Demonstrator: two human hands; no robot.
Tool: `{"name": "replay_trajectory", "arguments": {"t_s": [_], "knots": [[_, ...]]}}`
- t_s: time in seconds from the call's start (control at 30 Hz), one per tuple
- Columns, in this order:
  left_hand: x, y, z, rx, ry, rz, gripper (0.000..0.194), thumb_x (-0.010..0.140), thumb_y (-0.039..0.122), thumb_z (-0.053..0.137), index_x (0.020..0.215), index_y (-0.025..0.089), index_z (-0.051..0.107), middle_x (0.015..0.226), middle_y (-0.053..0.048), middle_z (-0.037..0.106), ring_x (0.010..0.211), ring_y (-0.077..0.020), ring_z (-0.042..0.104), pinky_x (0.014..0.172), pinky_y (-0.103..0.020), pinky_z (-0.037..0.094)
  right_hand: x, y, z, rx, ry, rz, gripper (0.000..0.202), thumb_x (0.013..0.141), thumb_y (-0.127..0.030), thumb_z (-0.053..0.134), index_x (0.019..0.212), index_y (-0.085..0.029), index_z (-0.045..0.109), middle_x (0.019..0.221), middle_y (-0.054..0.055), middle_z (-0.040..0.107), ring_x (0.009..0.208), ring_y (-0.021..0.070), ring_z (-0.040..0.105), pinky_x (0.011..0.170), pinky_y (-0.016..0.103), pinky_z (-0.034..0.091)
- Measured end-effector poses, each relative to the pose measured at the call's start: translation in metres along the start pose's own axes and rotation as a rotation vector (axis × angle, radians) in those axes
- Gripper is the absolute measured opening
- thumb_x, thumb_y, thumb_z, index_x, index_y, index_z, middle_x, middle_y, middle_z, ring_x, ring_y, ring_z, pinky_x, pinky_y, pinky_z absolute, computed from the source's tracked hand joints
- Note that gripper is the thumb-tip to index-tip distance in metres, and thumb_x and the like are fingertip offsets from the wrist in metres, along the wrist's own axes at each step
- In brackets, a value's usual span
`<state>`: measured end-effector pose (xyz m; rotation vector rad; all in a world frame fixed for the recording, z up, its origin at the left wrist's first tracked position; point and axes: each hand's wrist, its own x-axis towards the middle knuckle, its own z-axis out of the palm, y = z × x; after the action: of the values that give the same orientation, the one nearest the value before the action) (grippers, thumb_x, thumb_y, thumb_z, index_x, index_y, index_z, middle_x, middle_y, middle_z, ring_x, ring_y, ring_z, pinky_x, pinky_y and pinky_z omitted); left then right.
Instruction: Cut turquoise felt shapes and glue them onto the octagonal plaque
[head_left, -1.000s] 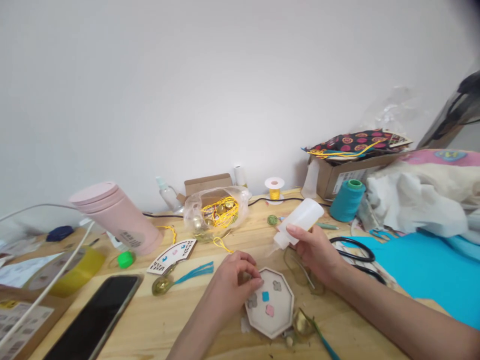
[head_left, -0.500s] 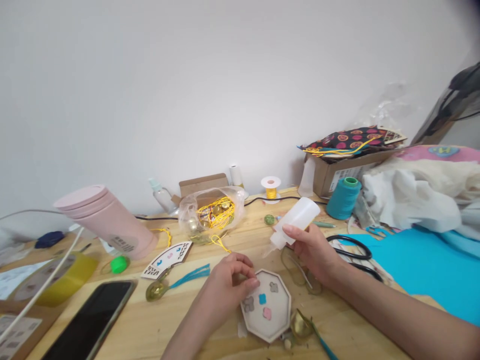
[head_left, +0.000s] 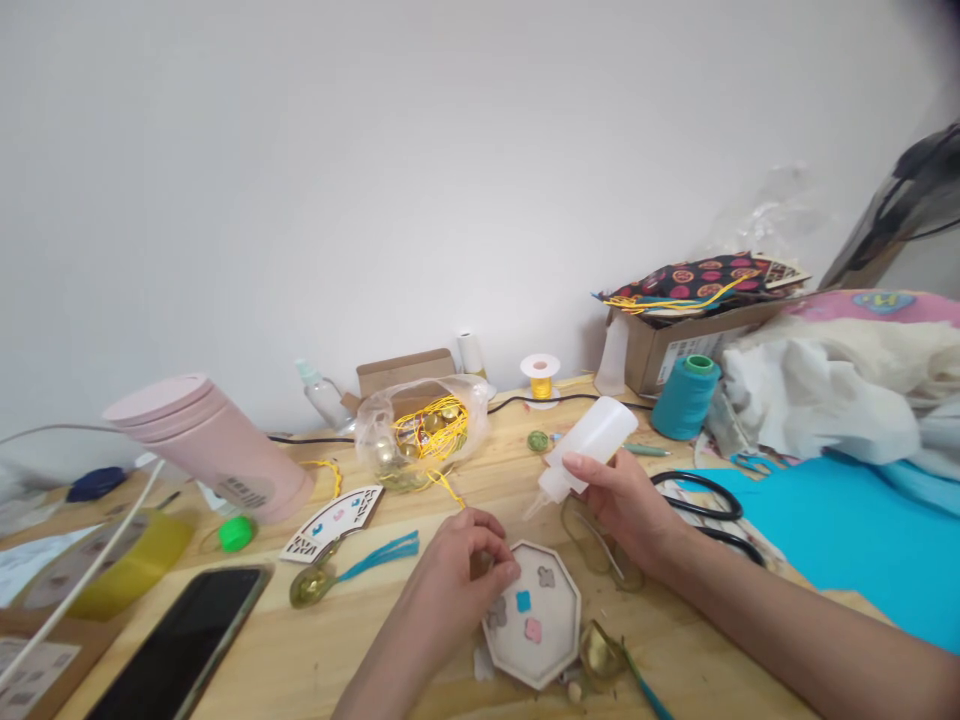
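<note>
Right hand [head_left: 628, 505] grips bottle [head_left: 598, 436]; left hand [head_left: 465, 570] has fingertips over the plaque [head_left: 553, 632], pinch unclear

A pale wooden octagonal plaque [head_left: 525, 655] with a raised rim lies flat on the desk [head_left: 315, 660], face up. Four small shapes sit on its face: a blue, squarish piece [head_left: 523, 601] near the middle, a pink piece [head_left: 532, 629] just below it, a grey, lobed piece [head_left: 546, 577] to the upper right, and a second grey piece [head_left: 497, 612] at the left, partly hidden by the left grip [head_left: 495, 560] at the rim. A translucent white squeeze bottle [head_left: 600, 435] is held tilted in the right grip [head_left: 619, 500] — its narrow nozzle [head_left: 535, 503] slanting down and left, beyond the plaque's far edge and apart from it.
</note>
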<state>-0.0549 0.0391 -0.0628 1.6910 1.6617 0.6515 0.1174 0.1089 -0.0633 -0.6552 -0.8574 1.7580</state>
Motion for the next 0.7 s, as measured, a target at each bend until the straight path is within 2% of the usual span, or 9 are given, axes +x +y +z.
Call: {"name": "replay_trajectory", "arguments": {"t_s": [0.13, 0.3, 0.4, 0.47, 0.6, 0.7], "knots": [[0.0, -0.004, 0.002, -0.005, 0.031, 0.011, 0.003, 0.068, 0.017, 0.057, 0.067, 0.02, 0.057, 0.083, -0.003, 0.059, 0.084, -0.0213, 0.055, 0.077, -0.033, 0.04, 0.0, 0.0, 0.0, -0.008, -0.004, 0.007, 0.02, 0.058, -0.026, 0.076, 0.07, -0.016, 0.063, 0.066, 0.001, 0.063, 0.063, 0.0187, 0.058, 0.062, 0.028, 0.047], [-0.002, -0.01, 0.004, -0.039, 0.051, 0.008, 0.009, 0.069, 0.018, 0.058, 0.078, 0.019, 0.056, 0.083, -0.004, 0.06, 0.083, -0.022, 0.056, 0.075, -0.033, 0.043, 0.0, 0.0, 0.0, 0.003, -0.007, 0.001, 0.02, 0.059, -0.025, 0.076, 0.071, -0.016, 0.063, 0.067, 0.001, 0.062, 0.065, 0.0181, 0.058, 0.062, 0.027, 0.047], [-0.003, -0.01, -0.001, -0.085, 0.034, 0.048, 0.005, 0.074, 0.021, 0.054, 0.077, 0.019, 0.058, 0.087, -0.004, 0.061, 0.085, -0.0202, 0.058, 0.076, -0.03, 0.045, 0.001, 0.001, -0.001, 0.017, 0.0, -0.005, 0.021, 0.059, -0.024, 0.077, 0.071, -0.015, 0.062, 0.067, 0.001, 0.063, 0.066, 0.0174, 0.058, 0.063, 0.026, 0.046], [-0.006, -0.006, -0.006, -0.106, 0.032, 0.069, 0.01, 0.078, 0.022, 0.05, 0.076, 0.019, 0.06, 0.093, -0.006, 0.061, 0.089, -0.0196, 0.058, 0.079, -0.03, 0.045, 0.001, 0.001, -0.001, 0.029, 0.002, -0.006, 0.021, 0.059, -0.024, 0.077, 0.071, -0.015, 0.062, 0.067, 0.001, 0.063, 0.066, 0.0175, 0.058, 0.064, 0.027, 0.047], [-0.02, -0.002, -0.009, 0.08, 0.044, 0.126, 0.017, 0.077, 0.025, 0.055, 0.09, 0.021, 0.065, 0.108, -0.009, 0.057, 0.102, -0.0238, 0.053, 0.09, -0.035, 0.04, 0.0, 0.001, -0.001, 0.071, -0.004, -0.004, 0.021, 0.06, -0.025, 0.076, 0.073, -0.016, 0.063, 0.07, 0.002, 0.064, 0.069, 0.0186, 0.059, 0.066, 0.028, 0.048], [-0.035, -0.011, 0.002, 0.271, 0.14, 0.181, 0.033, 0.07, 0.029, 0.064, 0.103, 0.025, 0.062, 0.116, -0.011, 0.054, 0.109, -0.029, 0.049, 0.092, -0.04, 0.041, -0.001, 0.001, -0.001, 0.108, -0.004, -0.001, 0.02, 0.062, -0.026, 0.075, 0.075, -0.016, 0.063, 0.072, 0.002, 0.065, 0.07, 0.0192, 0.06, 0.067, 0.028, 0.048]]}}
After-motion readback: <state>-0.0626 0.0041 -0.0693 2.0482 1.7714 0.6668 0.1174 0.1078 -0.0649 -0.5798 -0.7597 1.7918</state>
